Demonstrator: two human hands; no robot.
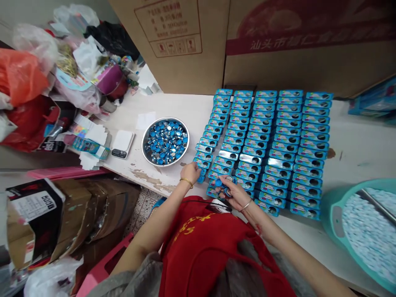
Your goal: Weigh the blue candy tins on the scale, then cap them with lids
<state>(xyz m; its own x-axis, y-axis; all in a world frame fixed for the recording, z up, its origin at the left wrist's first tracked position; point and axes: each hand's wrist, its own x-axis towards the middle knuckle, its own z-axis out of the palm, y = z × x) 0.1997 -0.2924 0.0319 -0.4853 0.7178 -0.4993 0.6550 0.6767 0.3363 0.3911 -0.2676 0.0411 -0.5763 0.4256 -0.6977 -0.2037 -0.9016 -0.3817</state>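
My right hand (pixel 235 195) is closed around several small round blue-and-silver tins (pixel 218 182), palm turned up, over the near end of the rows. Fingers bent together, my left hand (pixel 191 172) is at the leftmost column of small blue boxes (pixel 204 156); what its fingertips pinch, if anything, is hidden. These boxes stand in several columns, and many show a dark round opening on top. To the left of the boxes, a metal bowl (pixel 143 149) holds many more of the same blue-and-silver tins.
Large cardboard boxes (pixel 185 74) stand along the back. At the right is a turquoise tub (pixel 332 206) of small pale-blue pieces with a metal bar in it. A small scale (pixel 123 143) lies left of the bowl. Bags (pixel 24 78) are heaped at far left.
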